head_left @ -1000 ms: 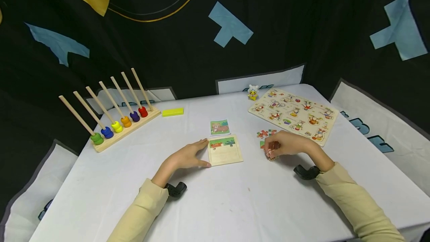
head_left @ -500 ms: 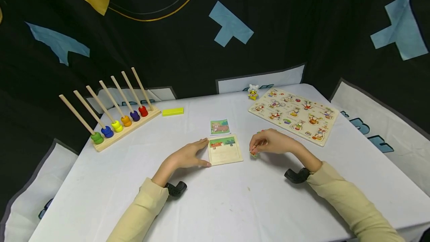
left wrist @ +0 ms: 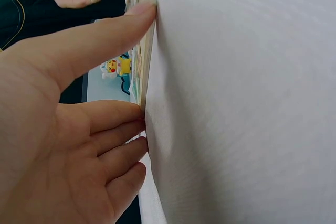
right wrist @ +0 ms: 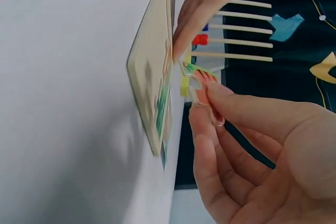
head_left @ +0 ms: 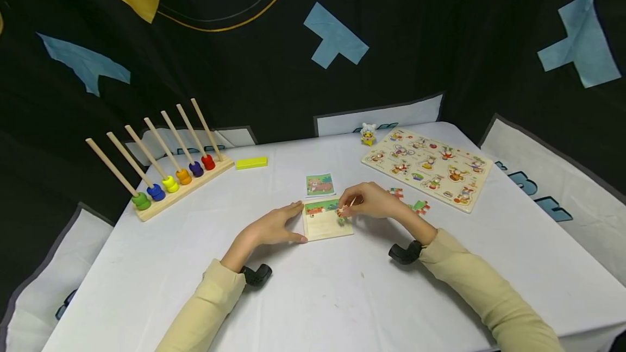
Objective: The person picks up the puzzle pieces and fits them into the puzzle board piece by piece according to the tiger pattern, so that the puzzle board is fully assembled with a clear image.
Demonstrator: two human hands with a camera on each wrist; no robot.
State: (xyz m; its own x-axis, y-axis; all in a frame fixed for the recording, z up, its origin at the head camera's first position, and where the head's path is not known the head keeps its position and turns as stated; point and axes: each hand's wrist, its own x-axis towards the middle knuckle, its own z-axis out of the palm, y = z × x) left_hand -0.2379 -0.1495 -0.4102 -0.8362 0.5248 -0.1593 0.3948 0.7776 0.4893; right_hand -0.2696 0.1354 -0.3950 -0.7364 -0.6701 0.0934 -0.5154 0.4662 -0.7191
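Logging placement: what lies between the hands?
The tray, in the head view: left hand at its left edge, right hand holding a piece above its right side.

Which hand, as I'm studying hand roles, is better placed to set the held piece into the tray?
Likely the right hand: it pinches the piece above the right side of the tray. The left hand touches the tray's left edge, perhaps better suited to steadying.
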